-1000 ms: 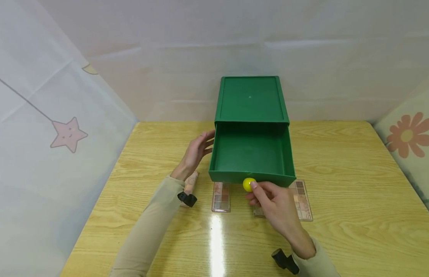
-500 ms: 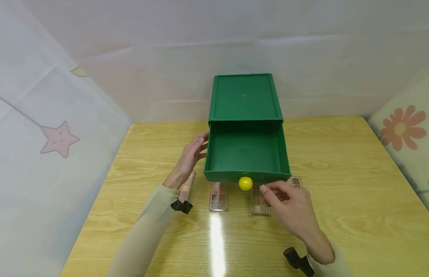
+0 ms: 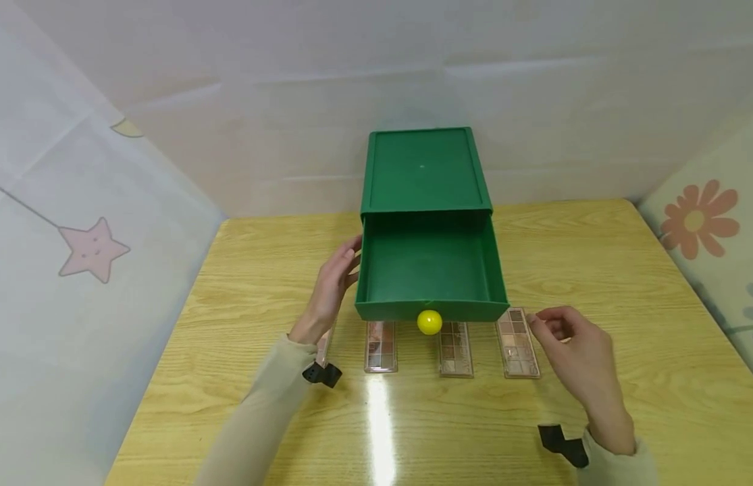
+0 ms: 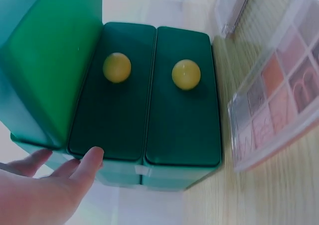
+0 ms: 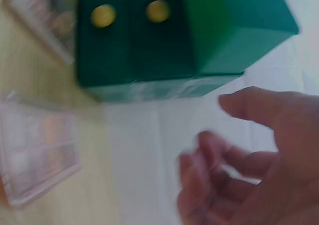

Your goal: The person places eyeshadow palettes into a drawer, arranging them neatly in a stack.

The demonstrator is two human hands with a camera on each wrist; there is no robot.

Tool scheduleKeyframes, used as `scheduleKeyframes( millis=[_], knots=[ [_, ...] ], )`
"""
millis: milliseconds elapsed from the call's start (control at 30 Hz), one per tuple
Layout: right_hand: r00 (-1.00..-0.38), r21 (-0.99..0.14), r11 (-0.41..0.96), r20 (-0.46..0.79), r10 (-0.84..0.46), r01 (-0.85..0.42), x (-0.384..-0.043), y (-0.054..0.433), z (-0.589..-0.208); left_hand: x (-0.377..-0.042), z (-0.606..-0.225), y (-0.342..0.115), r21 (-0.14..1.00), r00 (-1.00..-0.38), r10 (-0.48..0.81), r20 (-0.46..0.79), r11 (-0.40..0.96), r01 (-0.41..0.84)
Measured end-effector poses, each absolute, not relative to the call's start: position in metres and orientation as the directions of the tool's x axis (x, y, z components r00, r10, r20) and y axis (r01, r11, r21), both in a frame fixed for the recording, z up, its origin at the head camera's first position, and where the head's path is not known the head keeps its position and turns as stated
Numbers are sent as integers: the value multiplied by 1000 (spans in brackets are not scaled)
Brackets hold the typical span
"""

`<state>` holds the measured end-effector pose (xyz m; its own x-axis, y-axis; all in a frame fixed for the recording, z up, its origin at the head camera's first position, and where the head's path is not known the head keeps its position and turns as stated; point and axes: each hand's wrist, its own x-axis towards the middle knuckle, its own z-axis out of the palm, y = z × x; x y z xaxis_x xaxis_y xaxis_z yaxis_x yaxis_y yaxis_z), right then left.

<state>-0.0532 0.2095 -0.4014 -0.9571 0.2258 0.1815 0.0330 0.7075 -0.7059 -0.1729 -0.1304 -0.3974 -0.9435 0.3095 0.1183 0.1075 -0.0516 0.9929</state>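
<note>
A green drawer cabinet (image 3: 421,172) stands at the back of the table with its top drawer (image 3: 427,266) pulled out; nothing lies inside the drawer. Its yellow round knob (image 3: 429,322) is free of any hand. My left hand (image 3: 329,287) rests against the cabinet's left side, fingers extended. My right hand (image 3: 579,354) is at the right, fingers loosely bent and holding nothing, beside the rightmost eyeshadow palette (image 3: 518,343). Below the top drawer, the left wrist view shows two closed drawers, a middle one (image 4: 112,115) and a bottom one (image 4: 182,120), each with a yellow knob.
More eyeshadow palettes lie in a row before the cabinet: one centre-right (image 3: 456,351), one centre-left (image 3: 381,347), and one partly hidden by the left arm (image 3: 323,345). Cloth backdrops (image 3: 279,135) rise behind and beside the wooden table (image 3: 595,270).
My right hand has let go of the yellow knob and moved right, uncovering the two right-hand palettes. The left hand stays at the cabinet's side. The head view has shifted slightly.
</note>
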Motion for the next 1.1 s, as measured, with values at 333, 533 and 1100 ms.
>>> scheduleKeyframes(
  millis=[333,533,1100],
  knots=[
    [-966,-563,796,-240,98,220,-59,219,-440,-153,-388,-123,982,-961,274,18,-184,-34],
    [-958,-483,851,-277,78,209,-59,213,-451,-148,-382,-122,976,-961,277,-10,-208,-70],
    [-957,-447,868,-276,95,215,-58,206,-456,-148,-377,-126,976,-966,257,-4,-209,-59]
  ],
)
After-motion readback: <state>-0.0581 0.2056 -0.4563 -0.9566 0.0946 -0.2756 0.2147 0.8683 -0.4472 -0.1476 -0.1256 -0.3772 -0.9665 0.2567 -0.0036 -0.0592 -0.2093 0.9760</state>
